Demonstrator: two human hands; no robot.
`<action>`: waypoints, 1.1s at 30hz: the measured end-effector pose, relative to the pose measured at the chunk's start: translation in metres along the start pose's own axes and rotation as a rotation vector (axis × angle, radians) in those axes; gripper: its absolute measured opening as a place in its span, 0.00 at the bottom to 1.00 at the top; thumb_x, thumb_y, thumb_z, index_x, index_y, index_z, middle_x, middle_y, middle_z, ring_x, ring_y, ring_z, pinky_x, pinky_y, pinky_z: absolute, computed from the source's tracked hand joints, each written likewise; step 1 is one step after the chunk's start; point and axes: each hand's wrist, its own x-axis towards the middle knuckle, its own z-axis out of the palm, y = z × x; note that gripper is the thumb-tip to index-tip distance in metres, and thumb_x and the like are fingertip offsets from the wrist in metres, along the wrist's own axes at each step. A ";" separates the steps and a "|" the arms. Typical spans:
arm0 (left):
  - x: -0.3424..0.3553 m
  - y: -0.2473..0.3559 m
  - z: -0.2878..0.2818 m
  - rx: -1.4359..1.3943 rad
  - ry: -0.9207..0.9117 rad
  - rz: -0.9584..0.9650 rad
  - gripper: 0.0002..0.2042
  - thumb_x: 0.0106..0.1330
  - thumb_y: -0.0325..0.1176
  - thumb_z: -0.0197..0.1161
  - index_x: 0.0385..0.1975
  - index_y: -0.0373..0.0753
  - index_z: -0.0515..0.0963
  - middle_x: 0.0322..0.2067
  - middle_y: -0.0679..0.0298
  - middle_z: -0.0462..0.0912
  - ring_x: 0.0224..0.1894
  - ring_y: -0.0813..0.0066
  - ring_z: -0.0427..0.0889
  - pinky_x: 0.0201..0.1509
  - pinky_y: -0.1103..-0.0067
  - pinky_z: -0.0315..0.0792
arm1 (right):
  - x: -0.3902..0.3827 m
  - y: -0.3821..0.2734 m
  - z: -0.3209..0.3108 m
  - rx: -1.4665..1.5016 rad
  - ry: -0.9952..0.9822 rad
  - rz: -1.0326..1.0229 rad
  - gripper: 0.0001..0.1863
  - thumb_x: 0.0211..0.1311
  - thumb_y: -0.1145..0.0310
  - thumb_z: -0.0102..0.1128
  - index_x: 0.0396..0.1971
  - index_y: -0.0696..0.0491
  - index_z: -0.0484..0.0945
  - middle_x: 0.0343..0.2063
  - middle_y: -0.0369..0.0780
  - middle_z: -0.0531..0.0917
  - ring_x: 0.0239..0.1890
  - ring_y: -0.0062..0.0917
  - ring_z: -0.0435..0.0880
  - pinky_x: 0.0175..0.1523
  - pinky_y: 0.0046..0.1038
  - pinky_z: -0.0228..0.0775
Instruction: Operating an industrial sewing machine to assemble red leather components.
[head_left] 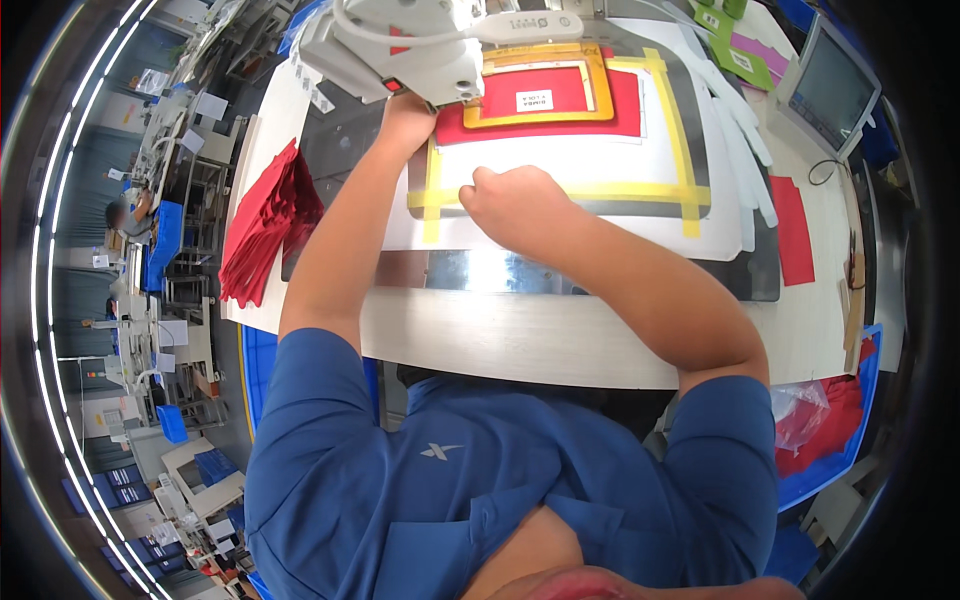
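Note:
My left hand [408, 122] reaches up to the lower edge of the white sewing machine head [400, 55], close to a red button. Its fingers are mostly hidden by the machine. My right hand [515, 208] is closed in a fist above a white sheet [590, 165]; whatever it may hold is hidden. Beyond it, a yellow rectangular clamp frame [540, 121] lies over a piece of red fabric [628, 105]. Inside the frame, a small white label [534, 100] lies on the red fabric. Yellow tape [600, 192] marks out the white sheet.
Stacked red fabric pieces [265, 230] lie at the table's left edge. Another red piece [793, 230] lies at the right, below a control screen [825, 90]. Green pieces [738, 60] sit at the far right. A blue crate [840, 460] with red fabric stands beside me on the right.

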 end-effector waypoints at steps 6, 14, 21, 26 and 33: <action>-0.011 -0.025 -0.025 0.132 0.143 -0.149 0.17 0.67 0.34 0.64 0.54 0.36 0.83 0.46 0.43 0.89 0.51 0.40 0.87 0.54 0.60 0.80 | 0.001 0.002 -0.006 0.053 -0.040 -0.002 0.07 0.59 0.76 0.63 0.37 0.53 0.79 0.34 0.41 0.81 0.31 0.38 0.88 0.34 0.37 0.82; -0.074 -0.075 -0.104 0.536 0.259 -0.120 0.16 0.64 0.41 0.65 0.46 0.39 0.86 0.44 0.47 0.90 0.49 0.43 0.88 0.56 0.55 0.80 | 0.001 -0.002 -0.009 -0.043 -0.126 0.046 0.05 0.62 0.74 0.64 0.38 0.53 0.80 0.34 0.41 0.81 0.33 0.36 0.89 0.38 0.36 0.82; -0.065 -0.047 -0.067 0.430 -0.037 0.512 0.11 0.72 0.34 0.62 0.47 0.38 0.86 0.43 0.52 0.87 0.51 0.52 0.86 0.57 0.63 0.78 | 0.004 0.002 -0.014 -0.059 -0.150 0.032 0.07 0.62 0.75 0.64 0.40 0.54 0.80 0.35 0.41 0.81 0.32 0.36 0.89 0.38 0.36 0.83; -0.055 -0.034 -0.065 0.761 -0.260 0.520 0.13 0.71 0.29 0.58 0.50 0.36 0.85 0.44 0.52 0.87 0.51 0.51 0.86 0.58 0.61 0.78 | 0.004 0.000 -0.013 -0.062 -0.161 0.027 0.07 0.63 0.75 0.63 0.40 0.54 0.80 0.36 0.41 0.81 0.32 0.37 0.89 0.37 0.37 0.83; -0.084 -0.036 -0.134 0.608 -0.054 0.391 0.14 0.74 0.25 0.57 0.53 0.33 0.84 0.46 0.50 0.90 0.51 0.59 0.89 0.57 0.68 0.81 | 0.002 0.000 -0.012 -0.017 -0.168 0.053 0.07 0.65 0.74 0.61 0.41 0.55 0.80 0.37 0.43 0.82 0.35 0.40 0.89 0.40 0.39 0.83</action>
